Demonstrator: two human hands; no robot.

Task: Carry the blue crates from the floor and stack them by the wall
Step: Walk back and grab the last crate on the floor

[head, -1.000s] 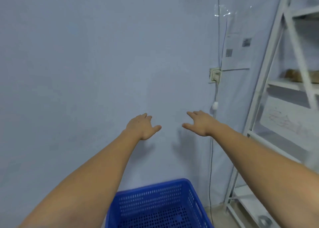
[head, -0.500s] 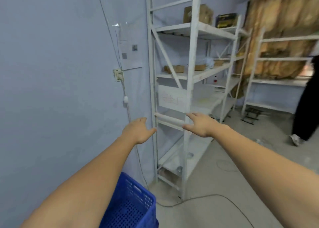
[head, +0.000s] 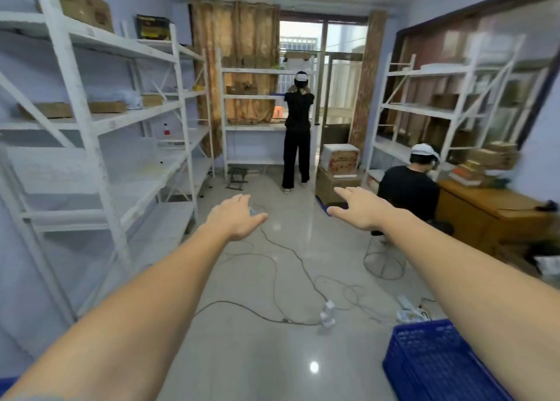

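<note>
A blue perforated crate (head: pixel 430 361) stands on the tiled floor at the lower right, partly covered by my right forearm. A sliver of blue (head: pixel 7 382) shows at the bottom left edge; what it is cannot be told. My left hand (head: pixel 235 218) and my right hand (head: pixel 359 208) are stretched out in front of me at chest height, fingers spread, holding nothing. Both hands are well above and away from the crate.
White metal shelving (head: pixel 91 133) lines the left wall, with more shelving (head: pixel 439 106) on the right. Cables (head: pixel 291 279) and a power strip (head: pixel 327 314) lie across the floor. One person (head: pixel 297 121) stands at the far shelf, another (head: pixel 409 185) sits by a wooden desk (head: pixel 491 215).
The view has swung right, from the blue wall and the crate beneath it to the open room. My hands stay outstretched and empty. A different crate now shows at lower right.
</note>
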